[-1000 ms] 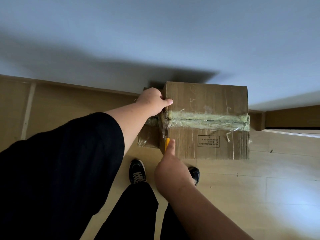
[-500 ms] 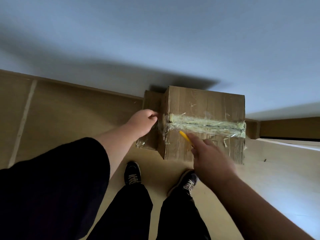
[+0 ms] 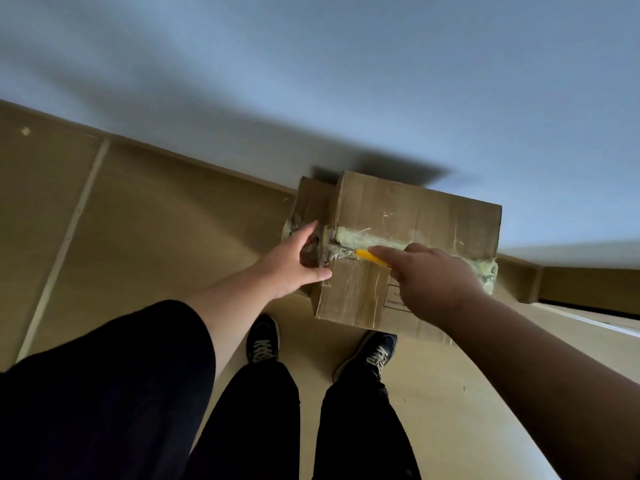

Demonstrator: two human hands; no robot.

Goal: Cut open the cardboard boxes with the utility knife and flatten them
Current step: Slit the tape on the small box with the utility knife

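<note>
A brown cardboard box stands on the floor against the wall, with a yellowish band of tape across its top seam. My right hand grips a yellow utility knife, its tip lying on the tape near the box's left edge. My left hand rests against the box's left side, thumb on the front corner and fingers spread over the torn tape there. The knife's blade is too small to make out.
My two dark shoes stand on the tan floor just in front of the box. A pale wall runs behind it. A low brown ledge or board lies to the right.
My right hand has carried the knife up from the box's front left corner onto the tape seam. My left hand has slid from the top edge down to the box's left side.
</note>
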